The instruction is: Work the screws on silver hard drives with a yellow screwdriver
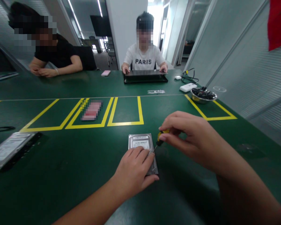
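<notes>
A silver hard drive [140, 138] with a white label lies flat on the green table in front of me. My left hand [137, 165] rests over its lower part, fingers across the top and thumb at the near right corner, gripping it. To its right, my right hand [184, 131] pinches a small screwdriver [159, 139] with a yellow and black handle. The thin shaft slants down to the drive's right edge, close to my left fingertips. Whether the tip sits in a screw is too small to tell.
Another hard drive [10, 148] lies at the left. Yellow tape outlines [125, 123] mark the table, one around a pinkish blurred item [91, 111]. At the right stand a metal bowl [203, 99] of dark pieces and a white box [188, 87]. Two people sit opposite, one holding a dark panel [145, 76].
</notes>
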A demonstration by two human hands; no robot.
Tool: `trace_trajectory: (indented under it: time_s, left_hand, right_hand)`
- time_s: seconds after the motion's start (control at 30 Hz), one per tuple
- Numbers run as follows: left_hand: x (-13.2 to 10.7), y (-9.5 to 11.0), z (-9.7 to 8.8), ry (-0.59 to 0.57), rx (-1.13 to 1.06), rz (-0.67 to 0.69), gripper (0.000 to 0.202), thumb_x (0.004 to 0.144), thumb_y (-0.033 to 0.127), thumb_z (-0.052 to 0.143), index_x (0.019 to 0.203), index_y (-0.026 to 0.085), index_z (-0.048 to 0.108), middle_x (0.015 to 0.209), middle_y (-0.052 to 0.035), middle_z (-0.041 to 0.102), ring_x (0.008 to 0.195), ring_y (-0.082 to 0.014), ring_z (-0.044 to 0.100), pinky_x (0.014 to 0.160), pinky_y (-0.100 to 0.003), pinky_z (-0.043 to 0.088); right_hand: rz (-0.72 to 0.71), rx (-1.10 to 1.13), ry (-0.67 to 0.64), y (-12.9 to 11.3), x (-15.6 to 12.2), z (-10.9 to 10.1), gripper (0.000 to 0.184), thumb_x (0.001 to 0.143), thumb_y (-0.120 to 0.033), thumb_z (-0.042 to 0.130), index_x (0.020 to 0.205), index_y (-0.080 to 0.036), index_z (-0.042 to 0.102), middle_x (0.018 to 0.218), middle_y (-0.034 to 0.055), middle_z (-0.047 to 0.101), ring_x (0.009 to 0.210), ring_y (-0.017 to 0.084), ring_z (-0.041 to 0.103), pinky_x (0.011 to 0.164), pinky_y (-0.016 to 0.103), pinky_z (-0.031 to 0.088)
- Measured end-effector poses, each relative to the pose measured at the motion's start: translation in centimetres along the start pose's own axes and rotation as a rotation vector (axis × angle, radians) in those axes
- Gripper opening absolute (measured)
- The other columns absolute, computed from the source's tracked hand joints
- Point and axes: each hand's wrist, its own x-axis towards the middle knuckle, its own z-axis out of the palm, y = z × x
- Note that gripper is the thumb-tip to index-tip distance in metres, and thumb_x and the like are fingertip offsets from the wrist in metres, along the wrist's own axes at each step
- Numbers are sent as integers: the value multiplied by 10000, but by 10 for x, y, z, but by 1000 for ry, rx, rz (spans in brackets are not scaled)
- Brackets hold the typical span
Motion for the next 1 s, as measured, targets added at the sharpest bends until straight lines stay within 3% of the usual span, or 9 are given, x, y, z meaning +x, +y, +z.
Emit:
trace_trajectory:
  time_s: [0.27,0.47,0.8,1.0]
  left_hand:
    - [1,0,-1,-21,-13,-11,607,828,576,661,1271,181,535,1242,-123,621,1162,-339,532,959,-515,443]
    - [1,0,-1,-16,-23,-10,591,835,579,649,1262,184,544,1241,-127,623,1164,-338,530,961,-512,437]
    - [0,0,-1,-17,-29,-13,596,835,579,649,1273,190,536,1233,-121,626,1159,-338,531,962,-514,435]
    - [0,-1,-1,-22,-26,-18,602,834,579,650,1278,188,533,1238,-117,623,1165,-337,527,968,-520,435]
  right_hand:
    - [-23,-5,-67,-5,9,-2,114,811,-193,715,902,-219,651,768,-40,638,636,104,563,588,236,407]
    - [-68,-18,-114,-6,11,-6,30,857,-194,646,846,-210,668,819,0,625,701,122,551,608,249,410]
    - [-44,-44,-26,0,10,-5,63,833,-257,711,851,-230,657,752,-22,632,640,130,543,564,265,390]
    - [-62,-45,-83,0,9,-8,78,877,-252,646,809,-233,681,783,2,627,673,139,557,592,277,407]
